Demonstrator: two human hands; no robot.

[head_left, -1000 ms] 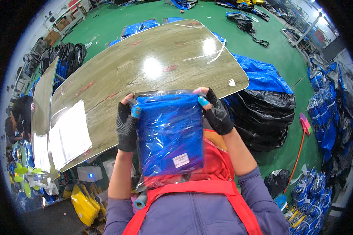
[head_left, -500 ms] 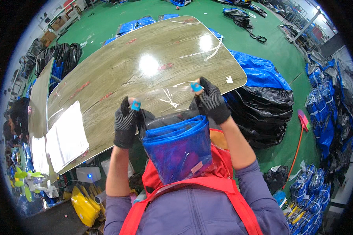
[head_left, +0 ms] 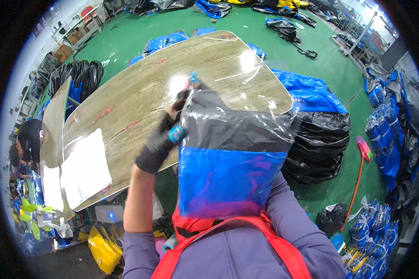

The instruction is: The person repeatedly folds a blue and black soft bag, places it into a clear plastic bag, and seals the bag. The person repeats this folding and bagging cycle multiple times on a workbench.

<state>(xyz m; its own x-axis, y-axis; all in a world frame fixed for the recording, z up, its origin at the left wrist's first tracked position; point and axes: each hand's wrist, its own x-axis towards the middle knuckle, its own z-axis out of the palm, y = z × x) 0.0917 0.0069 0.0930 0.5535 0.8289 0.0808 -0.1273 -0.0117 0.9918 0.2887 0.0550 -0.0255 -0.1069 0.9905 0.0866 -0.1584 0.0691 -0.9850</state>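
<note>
A clear plastic bag [head_left: 233, 179] with a folded blue and black plastic sheet inside stands upright before my chest, black part uppermost. My left hand [head_left: 160, 142], in a dark fingerless glove with a blue-wrapped fingertip, closes on the bag's left edge. Behind the bag, my right forearm passes out of sight. Another blue-wrapped fingertip [head_left: 193, 78] shows above the bag's top left corner; it appears to belong to my right hand, whose grip is hidden. Motion blurs the fingers there.
A wood-patterned table [head_left: 139, 102] lies ahead, with white sheets [head_left: 86, 162] on its near left. Black and blue bundles [head_left: 319, 144] are piled to its right. A long-handled dustpan [head_left: 363, 149] and tied blue bundles [head_left: 370, 228] are farther right. Another person [head_left: 28, 144] bends at the far left.
The bag has risen and opened out to full height, its black upper part now showing. My right hand has gone from the bag's right top edge to behind it.
</note>
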